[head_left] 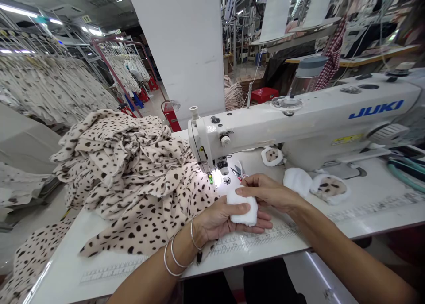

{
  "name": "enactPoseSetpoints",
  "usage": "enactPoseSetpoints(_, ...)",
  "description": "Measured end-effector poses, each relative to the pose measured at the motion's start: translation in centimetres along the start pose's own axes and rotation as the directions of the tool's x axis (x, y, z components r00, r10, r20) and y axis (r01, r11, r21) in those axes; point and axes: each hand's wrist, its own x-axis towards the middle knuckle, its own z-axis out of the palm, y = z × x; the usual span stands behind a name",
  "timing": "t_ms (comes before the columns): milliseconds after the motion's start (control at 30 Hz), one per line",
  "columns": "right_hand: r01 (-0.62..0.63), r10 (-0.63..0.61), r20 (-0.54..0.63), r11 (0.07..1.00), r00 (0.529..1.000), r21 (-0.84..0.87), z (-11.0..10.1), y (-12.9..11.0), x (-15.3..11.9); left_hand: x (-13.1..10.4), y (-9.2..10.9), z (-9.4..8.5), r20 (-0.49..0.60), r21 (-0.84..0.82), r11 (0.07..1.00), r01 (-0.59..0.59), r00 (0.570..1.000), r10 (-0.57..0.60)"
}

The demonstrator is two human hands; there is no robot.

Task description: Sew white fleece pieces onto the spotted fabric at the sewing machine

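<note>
A small white fluffy fabric piece [244,210] is held between both hands in front of the sewing machine [252,129]. My left hand [221,217] supports it from below, thumb pressed on top, fingers stretched out beneath. From above, my right hand [265,191] pinches its upper edge between thumb and fingers. Just beyond the right fingertips lie red-handled thread snips [237,173]. Spotted plush fabric [159,206] is heaped left of the needle area, its edge close to my left wrist.
White fluffy pieces with spotted centres [330,189] lie right of my hands, another [272,155] behind. Rulers [245,242] run along the table's front edge. Thread cones [275,14] stand above the machine. A white pillar [186,47] rises behind.
</note>
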Motion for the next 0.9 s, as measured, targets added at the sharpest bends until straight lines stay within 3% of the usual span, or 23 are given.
enactPoseSetpoints(100, 0.036, -0.036, 0.006, 0.999, 0.999, 0.011, 0.0, 0.3, 0.0, 0.0, -0.1, 0.1, -0.033, 0.051, 0.999, -0.007, 0.999, 0.009)
enactPoseSetpoints(233, 0.145, -0.145, 0.008, 0.989, 0.989, -0.034, 0.3, 0.0, -0.8, 0.0, -0.3, 0.5, -0.121, 0.183, 0.979, -0.088, 0.986, 0.111)
enactPoseSetpoints(533, 0.284, -0.305, -0.069, 0.934, 0.950, -0.219, 1.2, -0.5, -1.7, -0.1, -0.1, 1.0, -0.055, 0.405, 0.886, -0.227, 0.961, 0.272)
enactPoseSetpoints(667, 0.345, -0.400, -0.157, 0.893, 0.903, -0.289, 1.5, 0.5, -1.6, -0.4, -0.1, 1.1, -0.255, 0.420, 0.886, -0.196, 0.911, 0.323)
enactPoseSetpoints(767, 0.331, -0.384, -0.229, 0.913, 0.894, -0.238, 1.8, 2.1, -1.9, -0.9, -0.2, 1.5, -0.366, 0.457, 0.875, -0.158, 0.864, 0.347)
enactPoseSetpoints(900, 0.271, -0.298, -0.212, 0.951, 0.931, -0.146, 2.8, 3.5, -2.7, -2.0, -0.3, 2.3, -0.327, 0.641, 0.756, -0.136, 0.842, 0.429)
